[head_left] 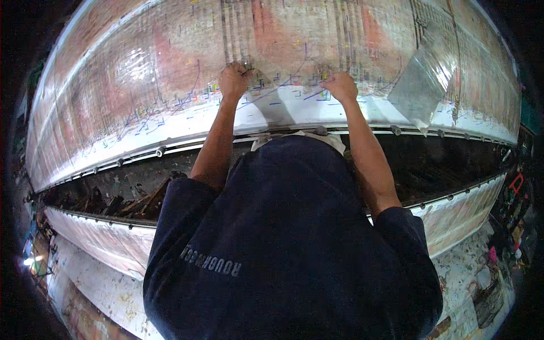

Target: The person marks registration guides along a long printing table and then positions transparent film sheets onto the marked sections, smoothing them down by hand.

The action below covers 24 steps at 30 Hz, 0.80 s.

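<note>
Both my arms reach forward over a long, stained table top (pixel 187 34) marked with many small coloured lines. My left hand (pixel 233 82) is closed, fingers curled together low over the surface near a band of dark streaks. My right hand (pixel 341 86) is closed too, its thumb and fingers pinched together and pointing inward, about level with the left. What either hand holds, if anything, is too small or too see-through to make out. Between them, the table shows colour marks and grey shadows. To the right of my right hand lies a clear plastic sheet (pixel 420 88).
A pale metal rail (pixel 187 148) with small knobs runs along the table's near edge. Below it is a dark gap with wood scraps (pixel 141 203). A second long table (pixel 102 241) stands behind me, beside a stained floor (pixel 113 283). Assorted items (pixel 517 238) crowd the far right.
</note>
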### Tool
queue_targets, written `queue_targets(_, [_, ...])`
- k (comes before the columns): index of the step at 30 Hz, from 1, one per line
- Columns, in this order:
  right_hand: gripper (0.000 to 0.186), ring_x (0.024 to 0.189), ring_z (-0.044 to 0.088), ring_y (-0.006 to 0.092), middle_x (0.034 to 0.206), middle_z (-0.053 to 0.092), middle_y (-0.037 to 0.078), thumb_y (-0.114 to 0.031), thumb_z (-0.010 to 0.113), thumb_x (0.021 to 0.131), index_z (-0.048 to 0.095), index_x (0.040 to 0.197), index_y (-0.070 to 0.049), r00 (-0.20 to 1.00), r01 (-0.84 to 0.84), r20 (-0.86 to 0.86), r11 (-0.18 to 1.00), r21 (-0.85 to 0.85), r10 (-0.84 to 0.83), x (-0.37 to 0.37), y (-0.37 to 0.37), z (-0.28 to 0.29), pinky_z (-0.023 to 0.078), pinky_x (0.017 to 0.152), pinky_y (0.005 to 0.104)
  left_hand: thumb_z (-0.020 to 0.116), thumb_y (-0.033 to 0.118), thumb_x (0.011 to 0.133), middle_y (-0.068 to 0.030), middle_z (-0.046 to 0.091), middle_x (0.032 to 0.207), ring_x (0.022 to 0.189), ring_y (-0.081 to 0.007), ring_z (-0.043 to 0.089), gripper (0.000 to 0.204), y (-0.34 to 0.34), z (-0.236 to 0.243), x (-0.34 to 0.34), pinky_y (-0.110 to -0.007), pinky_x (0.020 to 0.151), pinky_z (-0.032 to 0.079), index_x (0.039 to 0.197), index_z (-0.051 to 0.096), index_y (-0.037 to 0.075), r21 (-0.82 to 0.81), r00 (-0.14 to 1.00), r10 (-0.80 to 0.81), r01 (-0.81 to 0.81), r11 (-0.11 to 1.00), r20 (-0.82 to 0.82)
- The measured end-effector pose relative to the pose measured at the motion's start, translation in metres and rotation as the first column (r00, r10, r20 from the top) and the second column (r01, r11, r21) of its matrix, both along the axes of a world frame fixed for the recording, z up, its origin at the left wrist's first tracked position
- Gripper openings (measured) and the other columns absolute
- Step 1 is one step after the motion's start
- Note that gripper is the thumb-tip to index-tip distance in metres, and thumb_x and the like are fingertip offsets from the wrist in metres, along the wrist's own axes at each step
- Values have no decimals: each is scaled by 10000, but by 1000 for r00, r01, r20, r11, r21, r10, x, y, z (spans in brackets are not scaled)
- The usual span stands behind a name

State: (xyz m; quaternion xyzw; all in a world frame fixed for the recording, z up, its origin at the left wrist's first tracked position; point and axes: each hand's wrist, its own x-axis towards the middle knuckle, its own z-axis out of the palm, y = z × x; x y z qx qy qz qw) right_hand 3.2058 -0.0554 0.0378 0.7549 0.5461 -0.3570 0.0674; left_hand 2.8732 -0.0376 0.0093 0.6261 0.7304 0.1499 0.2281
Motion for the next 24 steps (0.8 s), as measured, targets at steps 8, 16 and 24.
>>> queue_targets(8, [348, 886, 698, 332, 915, 737, 140, -428, 806, 705, 790, 892, -135, 1000, 10, 5, 999, 34, -11, 0, 0, 3, 530, 793, 421, 869, 309, 683, -149, 651, 719, 713, -347, 650, 355, -3, 4, -5, -450, 649, 502, 708, 646, 35, 35, 987, -77, 73, 997, 143])
queue_targets(16, [338, 844, 699, 314, 863, 734, 137, -424, 809, 702, 788, 869, -131, 999, 25, 22, 998, 63, -27, 0, 0, -1, 524, 774, 420, 850, 244, 701, -152, 624, 710, 681, -342, 625, 320, -6, -1, -7, -450, 638, 492, 694, 621, 21, 137, 976, -124, 101, 986, 178])
queue_targets(24, [378, 925, 691, 352, 958, 722, 162, -436, 815, 704, 764, 876, -103, 999, 20, -24, 1000, -10, -21, 0, 3, 7, 533, 782, 469, 871, 233, 671, -156, 600, 701, 677, -332, 613, 333, -6, 1, -4, -439, 636, 484, 702, 620, 16, 92, 979, -62, 45, 995, 192])
